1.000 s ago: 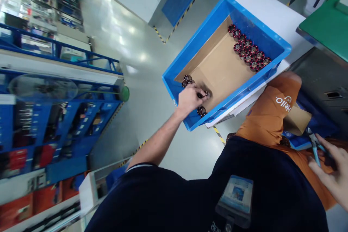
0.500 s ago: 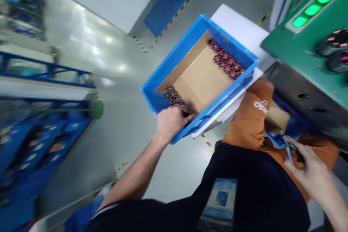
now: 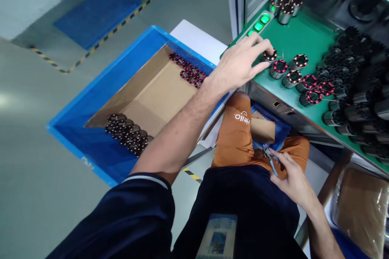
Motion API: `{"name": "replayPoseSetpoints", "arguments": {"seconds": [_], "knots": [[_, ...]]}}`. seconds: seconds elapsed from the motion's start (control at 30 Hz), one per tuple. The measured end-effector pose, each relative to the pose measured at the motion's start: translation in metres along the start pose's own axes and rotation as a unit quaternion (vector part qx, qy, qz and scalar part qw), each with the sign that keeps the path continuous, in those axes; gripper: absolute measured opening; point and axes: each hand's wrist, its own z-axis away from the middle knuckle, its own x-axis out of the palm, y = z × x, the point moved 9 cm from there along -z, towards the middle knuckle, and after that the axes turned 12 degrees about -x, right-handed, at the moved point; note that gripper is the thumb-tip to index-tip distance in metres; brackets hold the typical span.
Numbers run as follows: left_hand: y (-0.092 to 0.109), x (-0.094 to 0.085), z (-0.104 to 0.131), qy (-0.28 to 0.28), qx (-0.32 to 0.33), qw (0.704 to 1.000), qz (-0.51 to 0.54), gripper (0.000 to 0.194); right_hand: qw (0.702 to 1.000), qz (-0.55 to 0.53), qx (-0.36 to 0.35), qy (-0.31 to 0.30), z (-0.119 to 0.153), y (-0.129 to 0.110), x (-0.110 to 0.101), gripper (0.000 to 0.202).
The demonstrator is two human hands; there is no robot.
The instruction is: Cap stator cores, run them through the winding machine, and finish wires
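My left hand (image 3: 240, 60) reaches over the green worktop, thumb and fingers closed around a copper-wound motor stator (image 3: 269, 56) at its near edge. Beside it stand several more wound stators, some with copper-coloured wire and some with red wire (image 3: 278, 68), loose wire ends sticking out. Low over my lap, my right hand (image 3: 290, 176) holds wire cutters (image 3: 271, 160) with light blue handles, jaws pointing away from me. To the left, a blue crate (image 3: 100, 83) lined with cardboard holds red-wound stators (image 3: 191, 72) along one side and dark copper-wound ones (image 3: 129, 134) at the opposite corner.
Many dark stators (image 3: 358, 73) crowd the right of the green worktop (image 3: 299, 36). A small group of copper-wound stators (image 3: 285, 6) stands near green lit buttons (image 3: 258, 26). Below the bench edge sits a blue bin with cardboard (image 3: 263, 129). A plastic-wrapped brown package (image 3: 361, 198) lies lower right.
My left hand has left the blue crate's corner and moved right to a stator on the green worktop. The view has turned toward the worktop. My right hand still holds the cutters.
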Motion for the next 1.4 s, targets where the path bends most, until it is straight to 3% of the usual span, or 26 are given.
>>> {"name": "replayPoseSetpoints", "arguments": {"seconds": [0.07,0.17,0.23,0.33,0.4,0.47,0.57,0.7,1.0,1.23,1.4], "knots": [[-0.012,0.004,-0.012,-0.006,0.000,1.000,-0.001,0.027,1.000,-0.004,0.009,0.018,0.014,0.009,0.001,0.066],[-0.018,-0.011,-0.009,0.042,-0.014,0.998,0.041,0.022,0.998,-0.014,0.021,0.051,0.030,0.019,0.003,0.064],[-0.005,-0.029,0.010,0.115,-0.010,0.989,0.093,0.026,0.997,-0.027,0.032,0.072,0.038,0.021,0.002,0.063],[0.042,-0.050,0.064,0.203,0.036,0.961,0.183,0.022,0.990,-0.055,0.021,0.130,0.045,0.008,-0.011,0.058],[0.079,-0.041,0.096,0.143,0.043,0.968,0.203,0.009,0.980,-0.078,-0.004,0.182,0.045,-0.009,-0.026,0.058],[0.112,-0.031,0.124,0.092,0.048,0.977,0.189,0.013,0.969,-0.104,-0.025,0.222,0.041,-0.028,-0.042,0.062],[0.137,-0.015,0.146,0.045,0.045,0.983,0.170,0.013,0.954,-0.148,-0.058,0.255,0.030,-0.053,-0.059,0.070],[0.137,-0.002,0.150,0.026,0.025,0.985,0.167,0.020,0.945,-0.167,-0.088,0.267,0.020,-0.071,-0.068,0.079],[0.134,0.001,0.157,0.037,0.031,0.983,0.180,0.020,0.945,-0.183,-0.084,0.258,0.016,-0.069,-0.063,0.077],[0.137,0.004,0.158,0.023,0.048,0.982,0.179,0.023,0.951,-0.126,-0.081,0.272,0.016,-0.075,-0.072,0.069],[0.133,0.006,0.160,0.018,0.025,0.983,0.182,0.022,0.946,-0.110,-0.068,0.297,0.016,-0.072,-0.071,0.054]]}}
